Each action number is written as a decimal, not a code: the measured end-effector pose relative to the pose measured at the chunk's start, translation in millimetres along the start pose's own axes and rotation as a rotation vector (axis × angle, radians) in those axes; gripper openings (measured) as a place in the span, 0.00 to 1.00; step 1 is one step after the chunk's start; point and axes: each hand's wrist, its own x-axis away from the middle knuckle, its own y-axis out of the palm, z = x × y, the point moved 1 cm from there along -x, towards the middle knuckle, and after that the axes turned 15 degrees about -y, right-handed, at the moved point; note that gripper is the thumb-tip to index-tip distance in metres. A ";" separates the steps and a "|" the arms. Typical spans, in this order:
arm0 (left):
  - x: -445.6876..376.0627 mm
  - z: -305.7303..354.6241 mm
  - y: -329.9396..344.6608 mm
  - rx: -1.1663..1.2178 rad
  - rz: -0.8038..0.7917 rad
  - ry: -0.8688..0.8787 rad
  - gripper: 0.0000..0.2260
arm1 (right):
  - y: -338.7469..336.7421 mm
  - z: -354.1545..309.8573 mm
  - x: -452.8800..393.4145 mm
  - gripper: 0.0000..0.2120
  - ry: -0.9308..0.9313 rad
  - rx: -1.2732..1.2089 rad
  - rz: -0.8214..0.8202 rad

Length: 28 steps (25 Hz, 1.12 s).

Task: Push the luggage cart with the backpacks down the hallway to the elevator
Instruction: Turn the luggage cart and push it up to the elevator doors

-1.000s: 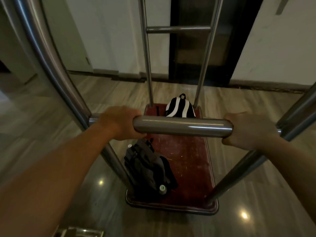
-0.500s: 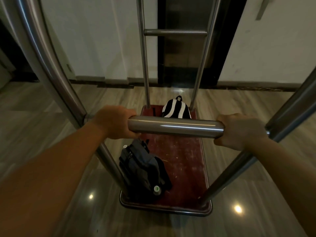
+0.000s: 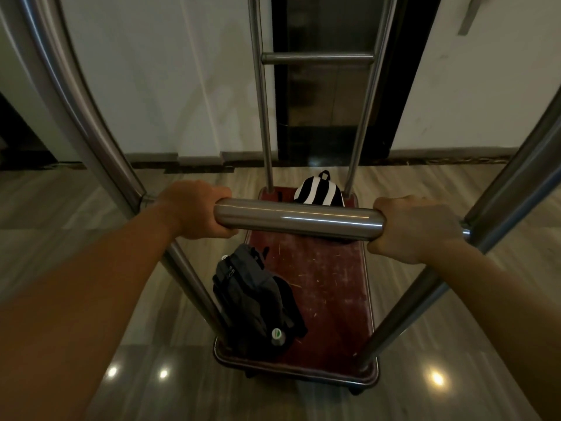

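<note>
A luggage cart with a red deck [image 3: 334, 287] and steel tube frame stands right in front of me. My left hand [image 3: 194, 212] and my right hand [image 3: 414, 229] are both closed around its horizontal steel push bar [image 3: 299, 219], one at each end. A dark grey backpack [image 3: 256, 302] lies on the near left of the deck. At the far end, a black-and-white striped backpack [image 3: 318, 192] sits partly hidden behind the bar. Beyond the cart's far uprights is a dark-framed elevator door [image 3: 334, 86].
A white wall [image 3: 170, 86] with a pale skirting runs across ahead on both sides of the door. A dark opening [image 3: 21, 141] shows at the far left. The floor [image 3: 76, 208] is glossy grey tile with ceiling-light reflections.
The cart has turned leftward and rolled closer to the wall, so the dark door now stands squarely behind its far uprights. Both hands keep the same grip on the bar.
</note>
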 end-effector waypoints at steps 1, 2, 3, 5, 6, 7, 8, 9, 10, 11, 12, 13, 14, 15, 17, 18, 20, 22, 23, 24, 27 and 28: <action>-17.1 -9.2 1.1 0.004 -0.014 0.000 0.18 | 3.6 4.4 -17.1 0.20 0.007 0.003 -0.005; -36.0 -19.8 2.1 0.011 -0.018 -0.002 0.18 | 7.8 9.6 -36.3 0.19 0.015 0.004 -0.006; -53.0 -29.8 2.8 0.019 -0.009 -0.006 0.17 | 11.3 14.4 -55.0 0.19 0.021 0.007 -0.006; -83.8 -46.3 2.7 0.015 -0.004 -0.018 0.15 | 16.8 20.8 -88.1 0.18 0.040 0.014 -0.010; -98.4 -53.3 2.1 0.013 -0.012 -0.023 0.15 | 18.5 23.0 -102.9 0.19 0.047 0.020 -0.009; -113.0 -60.9 2.7 0.012 -0.020 -0.029 0.15 | 20.7 25.5 -117.4 0.19 0.053 0.027 -0.006; -129.3 -70.1 3.5 0.001 -0.016 -0.032 0.16 | 23.9 29.3 -133.2 0.19 0.060 0.036 -0.002; -141.3 -77.0 4.8 -0.015 -0.008 -0.028 0.16 | 26.3 32.0 -143.9 0.19 0.065 0.047 -0.003; -155.7 -85.1 5.6 -0.028 -0.008 -0.026 0.16 | 29.2 36.1 -157.2 0.19 0.072 0.055 -0.005; -172.7 -94.6 7.1 -0.031 -0.010 -0.019 0.16 | 32.7 41.0 -172.7 0.20 0.077 0.056 -0.005; -186.5 -101.6 8.4 -0.027 -0.019 -0.008 0.16 | 34.6 44.6 -184.6 0.20 0.076 0.050 -0.002; -201.4 -109.7 10.0 -0.027 -0.030 0.004 0.16 | 37.1 48.5 -198.1 0.19 0.075 0.047 0.001; -217.4 -119.4 12.0 -0.030 -0.038 0.015 0.16 | 40.6 52.8 -212.5 0.19 0.079 0.050 0.008; -234.8 -129.8 14.0 -0.034 -0.036 0.026 0.16 | 44.0 57.6 -227.9 0.19 0.084 0.051 0.012; -265.5 -146.6 17.7 -0.036 -0.017 0.046 0.16 | 48.9 64.8 -254.2 0.20 0.094 0.062 0.005; -280.4 -154.8 19.5 -0.026 -0.013 0.048 0.17 | 51.2 67.8 -267.5 0.19 0.100 0.072 0.005; -319.4 -177.6 22.6 0.008 -0.043 0.051 0.19 | 57.0 74.7 -302.9 0.19 0.126 0.082 0.018; -351.2 -195.5 25.2 0.004 -0.050 0.065 0.20 | 61.0 79.3 -333.2 0.19 0.145 0.081 0.006; -367.7 -204.8 26.4 -0.008 -0.040 0.077 0.20 | 63.7 82.7 -348.7 0.19 0.159 0.080 0.001; -384.3 -213.5 28.0 -0.017 -0.029 0.083 0.20 | 66.4 86.5 -364.0 0.19 0.174 0.078 0.005; -433.4 -237.1 32.7 -0.001 -0.018 0.089 0.20 | 73.9 96.4 -410.2 0.19 0.203 0.076 0.006; -449.8 -243.7 33.7 0.011 -0.021 0.091 0.20 | 75.9 100.9 -425.6 0.19 0.213 0.082 -0.002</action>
